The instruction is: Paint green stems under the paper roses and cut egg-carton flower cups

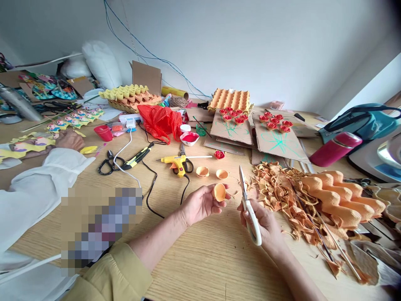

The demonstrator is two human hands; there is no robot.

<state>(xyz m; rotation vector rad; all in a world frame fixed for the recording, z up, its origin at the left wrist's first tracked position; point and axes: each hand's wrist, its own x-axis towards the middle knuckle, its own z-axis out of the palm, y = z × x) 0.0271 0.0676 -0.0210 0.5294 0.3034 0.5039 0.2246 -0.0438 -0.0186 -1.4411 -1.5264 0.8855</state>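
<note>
My left hand [203, 205] holds a small orange egg-carton cup [219, 192], its hollow side turned up towards me. White-handled scissors [252, 222] are gripped in my right hand [265, 221], with the blades pointing up and away, apart from the cup. The blades look closed or nearly so. Just beyond my left hand, two more cut cups, a left one [202, 171] and a right one [222, 174], sit on the table. A red paper-pulp flower [219, 154] lies behind them.
A yellow glue gun [175, 163] and black scissors [109, 163] lie beyond my left arm. Orange scraps [275, 188] and an egg tray [338, 196] fill the right. Cardboard sheets [278, 142] carry red flowers. Another person's hand [70, 140] works at far left.
</note>
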